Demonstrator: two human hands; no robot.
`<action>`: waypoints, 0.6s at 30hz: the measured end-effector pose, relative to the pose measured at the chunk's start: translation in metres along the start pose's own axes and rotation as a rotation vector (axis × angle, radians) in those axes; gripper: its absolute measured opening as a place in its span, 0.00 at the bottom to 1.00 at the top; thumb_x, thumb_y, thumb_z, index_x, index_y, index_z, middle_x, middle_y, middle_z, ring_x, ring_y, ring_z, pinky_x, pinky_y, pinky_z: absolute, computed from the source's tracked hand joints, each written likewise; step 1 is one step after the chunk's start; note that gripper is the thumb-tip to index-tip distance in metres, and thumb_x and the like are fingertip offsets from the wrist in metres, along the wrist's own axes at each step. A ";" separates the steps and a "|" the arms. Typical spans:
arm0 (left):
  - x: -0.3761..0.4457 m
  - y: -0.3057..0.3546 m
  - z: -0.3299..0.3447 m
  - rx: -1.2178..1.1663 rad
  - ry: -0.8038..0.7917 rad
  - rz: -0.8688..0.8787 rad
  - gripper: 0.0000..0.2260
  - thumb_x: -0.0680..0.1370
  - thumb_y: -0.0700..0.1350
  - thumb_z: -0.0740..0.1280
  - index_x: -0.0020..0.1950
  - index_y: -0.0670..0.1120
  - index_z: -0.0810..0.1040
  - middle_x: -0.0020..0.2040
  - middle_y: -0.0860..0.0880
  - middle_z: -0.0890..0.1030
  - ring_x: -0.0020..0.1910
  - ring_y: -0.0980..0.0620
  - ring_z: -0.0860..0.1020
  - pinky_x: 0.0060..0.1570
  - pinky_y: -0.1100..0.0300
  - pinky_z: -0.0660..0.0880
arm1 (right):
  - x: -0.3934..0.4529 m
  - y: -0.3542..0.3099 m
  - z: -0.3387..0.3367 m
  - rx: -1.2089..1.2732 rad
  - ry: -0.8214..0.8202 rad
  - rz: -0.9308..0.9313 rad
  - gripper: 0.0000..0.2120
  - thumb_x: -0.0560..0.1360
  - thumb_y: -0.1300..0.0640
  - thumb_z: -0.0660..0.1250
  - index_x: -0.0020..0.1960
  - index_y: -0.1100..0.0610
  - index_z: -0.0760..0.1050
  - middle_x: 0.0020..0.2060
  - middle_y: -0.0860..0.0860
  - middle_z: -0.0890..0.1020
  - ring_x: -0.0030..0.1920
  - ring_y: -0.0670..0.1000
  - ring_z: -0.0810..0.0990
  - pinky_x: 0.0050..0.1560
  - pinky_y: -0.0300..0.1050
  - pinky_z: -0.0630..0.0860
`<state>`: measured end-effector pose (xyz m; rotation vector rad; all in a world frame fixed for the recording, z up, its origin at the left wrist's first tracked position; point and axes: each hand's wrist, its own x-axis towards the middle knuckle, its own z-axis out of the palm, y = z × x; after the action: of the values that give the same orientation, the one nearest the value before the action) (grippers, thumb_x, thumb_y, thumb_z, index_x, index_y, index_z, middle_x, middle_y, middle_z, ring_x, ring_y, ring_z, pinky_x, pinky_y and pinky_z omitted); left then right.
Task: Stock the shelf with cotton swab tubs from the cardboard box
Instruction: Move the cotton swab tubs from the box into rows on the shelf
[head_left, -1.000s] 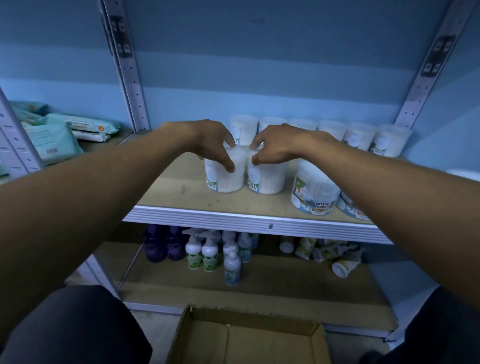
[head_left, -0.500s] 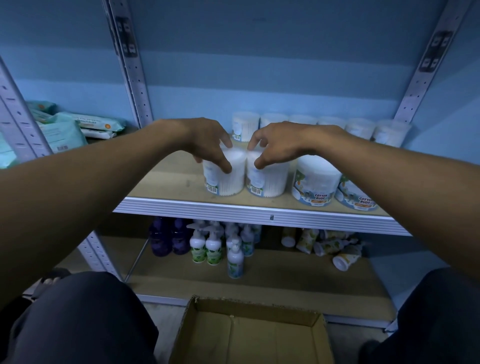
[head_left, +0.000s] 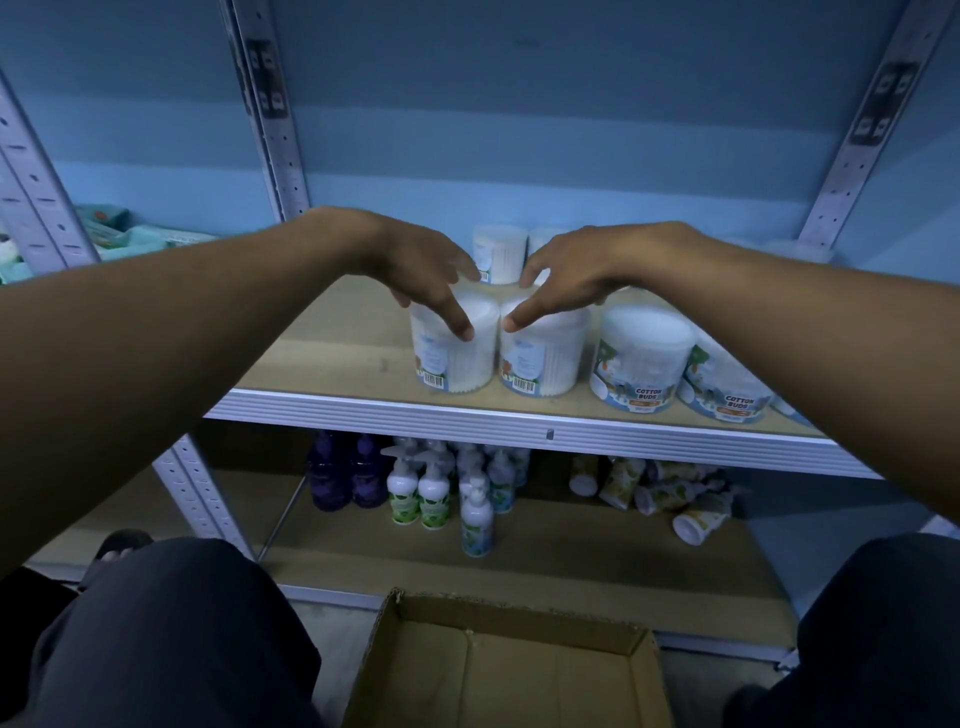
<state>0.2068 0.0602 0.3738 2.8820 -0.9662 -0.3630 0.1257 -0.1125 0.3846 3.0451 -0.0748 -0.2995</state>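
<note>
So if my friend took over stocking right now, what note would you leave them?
Left hand: fingers draped over the left tub, grip loosening.
Right hand: the same on the right tub.
Both tubs stand upright, side by side, at the front of the shelf, beside two wider tubs and in front of a back row.
Done: these two tubs are placed.
The visible part of the box on the floor shows no tubs.
Left: let go, check the rest of the box, perhaps turn the barcodes to the back.
</note>
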 end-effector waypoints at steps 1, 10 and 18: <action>0.000 0.000 0.000 -0.004 0.002 -0.002 0.37 0.71 0.58 0.75 0.76 0.52 0.65 0.71 0.51 0.71 0.65 0.49 0.73 0.54 0.61 0.74 | 0.002 -0.002 0.001 -0.023 -0.003 0.004 0.36 0.69 0.27 0.66 0.70 0.48 0.73 0.67 0.50 0.74 0.58 0.57 0.80 0.58 0.51 0.77; 0.005 0.006 0.001 -0.044 0.001 0.004 0.32 0.70 0.60 0.75 0.69 0.47 0.75 0.65 0.49 0.76 0.48 0.51 0.79 0.40 0.60 0.79 | 0.004 0.004 -0.003 0.046 -0.032 -0.045 0.27 0.70 0.38 0.74 0.66 0.44 0.75 0.64 0.47 0.73 0.60 0.55 0.77 0.62 0.53 0.77; 0.009 0.012 0.002 0.008 -0.006 -0.065 0.34 0.68 0.66 0.71 0.65 0.43 0.77 0.60 0.47 0.79 0.43 0.50 0.81 0.43 0.58 0.82 | 0.011 0.015 -0.001 0.169 -0.055 -0.094 0.28 0.66 0.42 0.79 0.65 0.38 0.75 0.57 0.44 0.73 0.61 0.52 0.75 0.63 0.51 0.75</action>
<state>0.2060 0.0455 0.3717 2.9270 -0.8778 -0.3736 0.1356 -0.1285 0.3846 3.2143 0.0422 -0.4042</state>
